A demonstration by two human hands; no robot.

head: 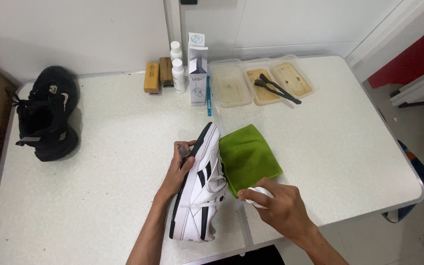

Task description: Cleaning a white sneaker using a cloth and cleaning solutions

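A white sneaker [199,189] is gripped at its sole by the left hand [178,172]; a small white bottle [260,196], at its three o'clock, is clasped in the right hand [276,206], beside a green cloth [249,157].

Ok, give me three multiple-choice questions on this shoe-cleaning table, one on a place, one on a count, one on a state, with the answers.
1. Where does the green cloth lie?
A. Just right of the white shoe
B. Under the black shoes
C. In a tray

2. How many shallow plastic trays stand at the back of the table?
A. One
B. Three
C. Five

3. How does the white shoe sit?
A. Flat on its sole
B. Tipped on its side
C. Hanging off the table

Answers: 1 A, the cloth touches the shoe's right edge. 2 B, three sit side by side. 3 B, the left hand props it on edge while the right hand grips a small white bottle.
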